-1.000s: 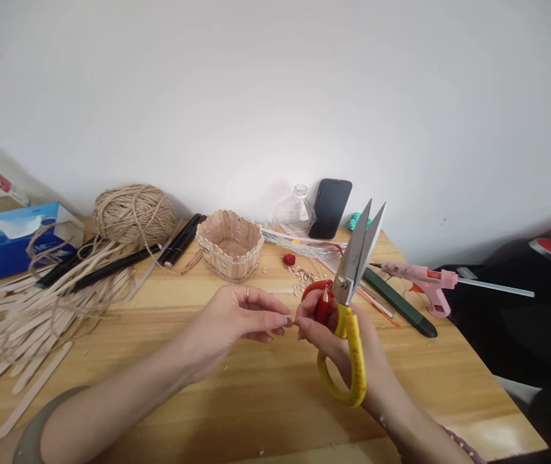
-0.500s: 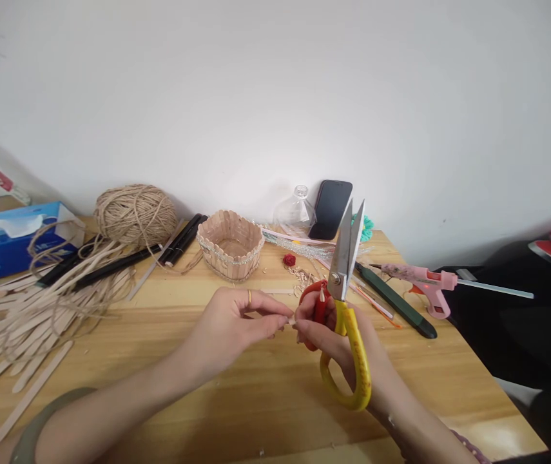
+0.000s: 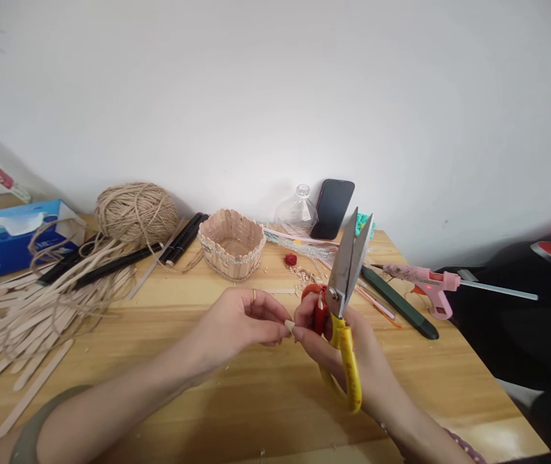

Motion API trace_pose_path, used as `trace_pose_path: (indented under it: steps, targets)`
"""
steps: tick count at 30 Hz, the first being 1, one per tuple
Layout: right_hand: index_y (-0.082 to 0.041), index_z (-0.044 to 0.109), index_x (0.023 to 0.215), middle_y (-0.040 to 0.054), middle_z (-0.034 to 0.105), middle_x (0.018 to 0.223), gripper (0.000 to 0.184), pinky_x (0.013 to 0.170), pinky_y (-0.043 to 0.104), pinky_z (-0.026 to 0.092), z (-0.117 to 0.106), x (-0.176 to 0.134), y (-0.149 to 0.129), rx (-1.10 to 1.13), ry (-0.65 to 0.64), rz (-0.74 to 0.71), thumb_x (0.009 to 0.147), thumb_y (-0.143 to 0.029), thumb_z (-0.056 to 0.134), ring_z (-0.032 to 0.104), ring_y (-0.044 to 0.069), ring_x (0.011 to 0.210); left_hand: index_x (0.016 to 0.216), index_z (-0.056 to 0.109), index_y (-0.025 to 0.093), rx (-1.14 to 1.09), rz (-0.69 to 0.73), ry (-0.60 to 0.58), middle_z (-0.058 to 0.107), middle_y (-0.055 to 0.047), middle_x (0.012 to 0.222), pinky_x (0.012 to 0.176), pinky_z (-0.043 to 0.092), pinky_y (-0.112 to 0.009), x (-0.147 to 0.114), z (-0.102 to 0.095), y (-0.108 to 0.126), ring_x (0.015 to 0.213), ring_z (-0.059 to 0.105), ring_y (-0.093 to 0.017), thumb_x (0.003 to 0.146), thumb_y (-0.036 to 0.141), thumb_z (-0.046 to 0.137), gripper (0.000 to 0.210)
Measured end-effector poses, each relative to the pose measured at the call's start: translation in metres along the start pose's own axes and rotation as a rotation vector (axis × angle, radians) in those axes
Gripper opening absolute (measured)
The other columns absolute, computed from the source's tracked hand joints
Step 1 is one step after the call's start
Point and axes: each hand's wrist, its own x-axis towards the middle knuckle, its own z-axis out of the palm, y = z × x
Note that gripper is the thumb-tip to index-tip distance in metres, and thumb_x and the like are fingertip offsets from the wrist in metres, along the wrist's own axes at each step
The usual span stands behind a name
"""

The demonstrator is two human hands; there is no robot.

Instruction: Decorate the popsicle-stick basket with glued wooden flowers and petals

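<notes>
Between the fingertips of both hands is a small pale piece of wood (image 3: 290, 326), mostly covered by the fingers. My left hand (image 3: 243, 322), with a ring on one finger, pinches its left side. My right hand (image 3: 326, 338) pinches the other side and also carries a pair of scissors (image 3: 346, 283), with one red and one yellow handle. The blades point up and stand slightly apart. Behind the hands sits a small basket (image 3: 231, 261) of pale wooden pieces with a silvery trim. A small red rose (image 3: 290, 259) and wood scraps (image 3: 303, 278) lie beyond the fingertips.
Craft sticks (image 3: 28, 403), a twine ball (image 3: 136, 212), black pens (image 3: 185, 238) and a blue tissue pack (image 3: 9, 241) fill the left. Toward the right are a green cutter (image 3: 401, 303), a pink glue gun (image 3: 432, 283), a phone (image 3: 333, 207) and a clear bottle top (image 3: 299, 212).
The scissors have turned slightly in my right hand, their tips now lower and further right. The small wood piece shows a little more between my fingertips.
</notes>
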Motion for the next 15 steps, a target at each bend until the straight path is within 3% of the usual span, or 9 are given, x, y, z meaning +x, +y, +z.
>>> trace_pose_path:
  steps: [6, 15]
  targets:
    - [-0.02, 0.047, 0.07, -0.004, 0.048, 0.065, 0.01, 0.053, 0.023, 0.036, -0.0002, -0.0004, -0.0015, -0.029, -0.016, 0.011, 0.069, -0.02, 0.057, 0.044, 0.011, 0.058, 0.063, 0.068, 0.016, -0.052, -0.011, -0.004, 0.063, 0.003, 0.057, 0.061, 0.041, -0.025, -0.0007, -0.002, -0.0001, 0.056, 0.053, -0.009, 0.059, 0.02, 0.074, 0.009]
    - [-0.021, 0.048, 0.072, -0.0028, 0.05, 0.067, 0.009, 0.053, 0.024, 0.038, -0.0025, -0.001, -0.0012, -0.13, -0.054, -0.004, 0.068, -0.016, 0.055, 0.045, 0.012, 0.059, 0.057, 0.066, 0.017, 0.058, -0.037, 0.061, 0.063, 0.003, 0.055, 0.061, 0.039, -0.027, -0.0009, -0.0005, 0.0003, 0.057, 0.054, -0.012, 0.055, 0.021, 0.073, 0.008]
